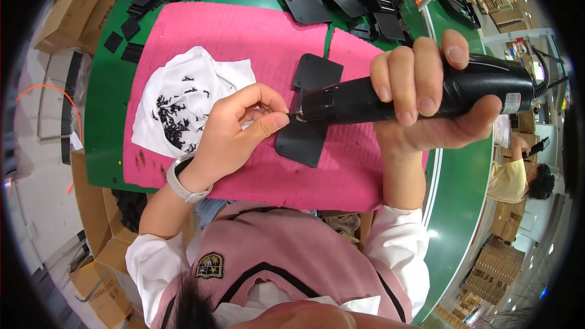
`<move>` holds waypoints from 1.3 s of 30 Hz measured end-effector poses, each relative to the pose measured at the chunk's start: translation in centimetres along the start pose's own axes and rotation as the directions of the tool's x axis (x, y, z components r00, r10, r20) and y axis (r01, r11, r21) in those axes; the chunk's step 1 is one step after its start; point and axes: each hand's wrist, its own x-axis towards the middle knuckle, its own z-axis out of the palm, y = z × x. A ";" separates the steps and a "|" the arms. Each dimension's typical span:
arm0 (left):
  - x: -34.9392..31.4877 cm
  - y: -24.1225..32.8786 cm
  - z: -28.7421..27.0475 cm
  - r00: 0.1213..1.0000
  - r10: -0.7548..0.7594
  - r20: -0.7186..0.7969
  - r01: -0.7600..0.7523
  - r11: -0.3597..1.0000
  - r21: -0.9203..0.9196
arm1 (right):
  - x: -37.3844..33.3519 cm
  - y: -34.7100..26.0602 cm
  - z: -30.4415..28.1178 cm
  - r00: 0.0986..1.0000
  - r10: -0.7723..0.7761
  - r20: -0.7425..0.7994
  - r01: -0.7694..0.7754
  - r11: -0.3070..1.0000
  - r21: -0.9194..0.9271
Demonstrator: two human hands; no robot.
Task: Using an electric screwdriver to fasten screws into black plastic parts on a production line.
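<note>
Left of centre, small black screws [173, 123] lie on crumpled white cloth [151, 88] over a ribbed pink mat [231, 27]. The left hand [231, 123] pinches something too small to tell, above a flat, round-cornered black plate [303, 146] at centre. Right of centre, the right hand [420, 88] wraps a smooth, cylindrical electric screwdriver [356, 101].

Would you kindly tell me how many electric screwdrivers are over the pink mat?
1: the black electric screwdriver, gripped in the right hand, its tip close to the left hand.
</note>
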 end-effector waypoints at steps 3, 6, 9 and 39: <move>0.1 0.0 0.0 0.999 0.017 0.029 -0.018 0.999 0.047 | -0.3 0.1 0.1 1.000 0.012 -0.029 -0.012 1.000 -0.001; -0.1 -0.3 -0.1 0.997 -0.076 0.011 0.077 0.988 -0.136 | -0.6 0.5 0.7 0.992 -0.018 -0.121 0.020 1.000 0.010; 0.0 -0.5 0.1 0.989 -0.141 0.053 0.149 0.966 -0.210 | -0.8 0.3 0.4 0.974 -0.037 -0.224 0.040 0.999 0.012; 4.4 -2.5 1.1 0.948 -0.314 0.052 0.276 0.891 0.362 | -0.9 1.5 1.0 0.961 0.173 -0.217 -0.261 0.831 -0.492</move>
